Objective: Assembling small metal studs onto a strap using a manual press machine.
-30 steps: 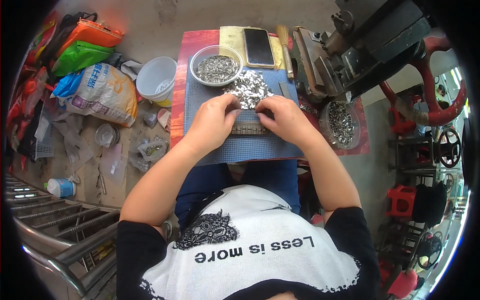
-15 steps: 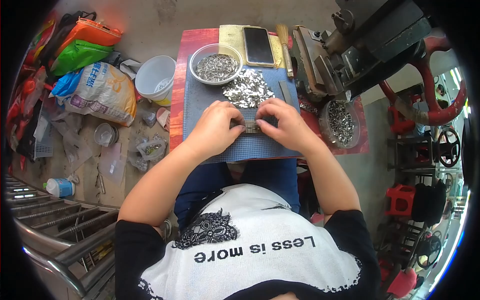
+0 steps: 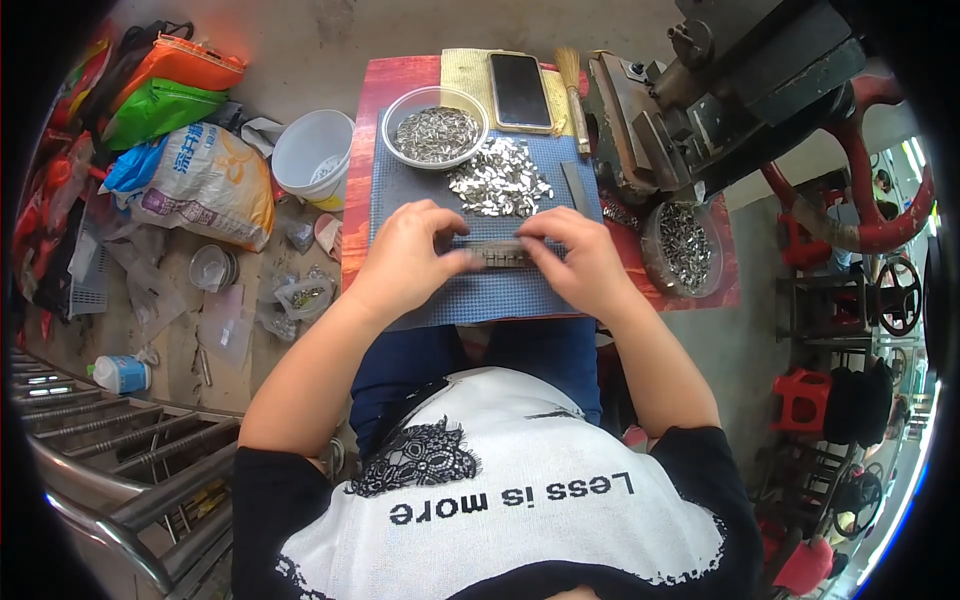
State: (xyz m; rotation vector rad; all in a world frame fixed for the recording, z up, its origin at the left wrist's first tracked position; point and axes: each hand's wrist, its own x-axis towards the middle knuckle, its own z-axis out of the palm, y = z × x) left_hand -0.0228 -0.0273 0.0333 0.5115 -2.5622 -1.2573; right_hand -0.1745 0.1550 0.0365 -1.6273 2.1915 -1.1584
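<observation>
A short slotted metal bar [image 3: 500, 256] lies crosswise on the blue ribbed mat [image 3: 440, 302], between my two hands. At its left end my left hand [image 3: 405, 258] has thumb and forefinger apart, with the thumb tip blurred beside the bar. My right hand [image 3: 578, 262] pinches the bar's right end between thumb and fingers. Just beyond the bar is a loose heap of small shiny metal pieces [image 3: 500, 180]. A clear round tub [image 3: 388, 135] full of small metal parts stands behind my left hand. A flat grey metal strip [image 3: 575, 186] lies beyond my right hand.
A phone [image 3: 520, 90] rests on a yellow cloth [image 3: 462, 70], beside a straw brush [image 3: 572, 85]. To the right are a dark machine press [image 3: 740, 90] and another tub of metal parts [image 3: 685, 250]. A white bucket [image 3: 310, 150] and stuffed sacks [image 3: 200, 185] stand left.
My left hand has drawn back left from the bar and its thumb and forefinger have spread apart, showing more of the bar. My right hand stays at the right end.
</observation>
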